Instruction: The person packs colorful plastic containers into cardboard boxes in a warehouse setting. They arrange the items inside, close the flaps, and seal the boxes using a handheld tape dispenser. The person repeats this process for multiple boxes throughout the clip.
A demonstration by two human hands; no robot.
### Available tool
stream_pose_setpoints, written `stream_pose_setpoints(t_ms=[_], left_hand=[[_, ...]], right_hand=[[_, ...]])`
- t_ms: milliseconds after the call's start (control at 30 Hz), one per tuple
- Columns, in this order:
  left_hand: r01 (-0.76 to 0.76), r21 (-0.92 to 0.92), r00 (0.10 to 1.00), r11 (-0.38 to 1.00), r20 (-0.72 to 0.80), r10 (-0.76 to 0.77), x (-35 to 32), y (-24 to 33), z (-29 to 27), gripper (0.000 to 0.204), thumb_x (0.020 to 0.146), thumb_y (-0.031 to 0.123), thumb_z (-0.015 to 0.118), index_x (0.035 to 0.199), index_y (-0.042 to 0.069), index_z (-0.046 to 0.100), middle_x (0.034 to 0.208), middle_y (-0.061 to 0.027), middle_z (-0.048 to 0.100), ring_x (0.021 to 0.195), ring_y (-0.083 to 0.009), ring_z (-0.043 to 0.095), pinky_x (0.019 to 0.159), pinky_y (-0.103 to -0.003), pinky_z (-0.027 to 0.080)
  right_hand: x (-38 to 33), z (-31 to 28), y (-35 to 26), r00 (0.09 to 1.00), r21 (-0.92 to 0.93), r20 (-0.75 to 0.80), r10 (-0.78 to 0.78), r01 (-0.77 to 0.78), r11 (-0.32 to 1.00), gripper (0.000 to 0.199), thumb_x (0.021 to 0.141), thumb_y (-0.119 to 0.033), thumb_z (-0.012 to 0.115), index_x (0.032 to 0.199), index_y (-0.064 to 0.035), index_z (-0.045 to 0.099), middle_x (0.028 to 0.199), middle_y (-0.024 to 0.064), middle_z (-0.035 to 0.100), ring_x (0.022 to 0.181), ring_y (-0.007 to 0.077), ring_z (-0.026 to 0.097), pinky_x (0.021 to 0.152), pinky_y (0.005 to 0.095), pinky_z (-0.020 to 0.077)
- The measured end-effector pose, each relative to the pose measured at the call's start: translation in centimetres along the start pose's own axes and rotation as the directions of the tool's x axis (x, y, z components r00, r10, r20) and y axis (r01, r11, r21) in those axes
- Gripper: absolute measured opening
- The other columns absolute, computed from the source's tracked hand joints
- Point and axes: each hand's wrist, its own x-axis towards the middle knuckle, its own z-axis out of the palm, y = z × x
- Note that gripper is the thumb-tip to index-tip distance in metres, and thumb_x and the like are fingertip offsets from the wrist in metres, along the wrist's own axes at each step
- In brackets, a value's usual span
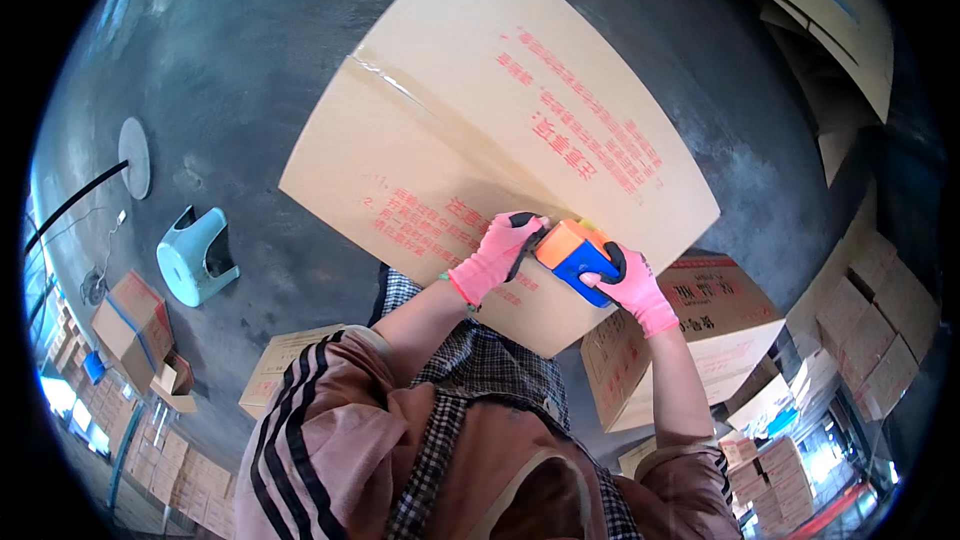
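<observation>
A large brown cardboard carton (pixel 440 170) with red print lies in front of me, a shiny strip of clear tape at the far left end of its middle seam. Over its near side, my right hand (pixel 632 290), in a pink and black glove, grips an orange and blue tape dispenser (pixel 578 262). My left hand (pixel 500 252), gloved alike, is right beside the dispenser's left end. Its fingers are drawn together; whatever lies between them is too small to make out.
To the left on the dark floor stands a light blue plastic stool (pixel 190 258), with a round grey base (pixel 135 158) beyond it. Another printed carton (pixel 715 340) stands close by my right arm. Flat cardboard sheets (pixel 840 30) lie at the far right, and stacked cartons (pixel 870 325) line the right side.
</observation>
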Motion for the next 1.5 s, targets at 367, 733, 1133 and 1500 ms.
stream_pose_setpoints(t_ms=[367,733,1133,1500], left_hand=[[-0.357,0.620,0.612,0.699,-0.411,0.676,4.1,29.8,-19.2,0.028,0.076,0.028,0.059,0.068,0.002,0.055,0.064,-0.0031,0.053,0.058,-0.0101,0.046,0.054,-0.025,0.037],[0.521,0.853,0.614,-0.036,-0.344,0.710,10.3,28.2,-18.5,0.063,0.075,0.054,0.044,0.097,-0.005,0.054,0.095,-0.0202,0.057,0.096,-0.0320,0.051,0.086,-0.035,0.037],[0.390,0.906,0.704,-0.161,-0.181,0.687,8.9,25.4,-12.5,0.058,0.086,0.044,0.022,0.096,-0.003,0.054,0.098,-0.0234,0.054,0.094,-0.0372,0.050,0.081,-0.042,0.038],[0.267,0.397,0.640,-0.878,0.608,0.470,4.5,5.6,-4.0,0.042,0.080,0.029,0.045,0.099,-0.008,0.046,0.097,-0.0234,0.051,0.086,-0.0332,0.051,0.076,-0.041,0.041]], right_hand=[[5.5,1.9,-12.6,0.998,-0.106,0.050,-0.043,0.048,0.993,0.060,0.054,-0.041,0.072,0.095,0.0003,0.054,0.086,0.0173,0.059,0.079,0.0258,0.058,0.070,0.0323,0.0448],[8.1,3.3,-14.5,0.999,-0.189,-0.001,0.052,-0.052,0.981,0.064,0.053,-0.049,0.069,0.085,0.0048,0.055,0.081,0.0192,0.059,0.076,0.0284,0.058,0.068,0.0343,0.0454],[0.6,1.0,-7.9,0.980,-0.116,-0.120,-0.162,0.148,0.982,0.062,0.057,-0.046,0.067,0.096,0.0003,0.053,0.090,0.0174,0.058,0.087,0.0305,0.056,0.077,0.0347,0.0429],[-16.2,-6.1,20.7,0.958,-0.301,-0.216,0.189,-0.250,0.920,0.058,0.053,-0.043,0.067,0.092,-0.0016,0.056,0.088,0.0173,0.058,0.085,0.0295,0.056,0.076,0.0346,0.0431]])
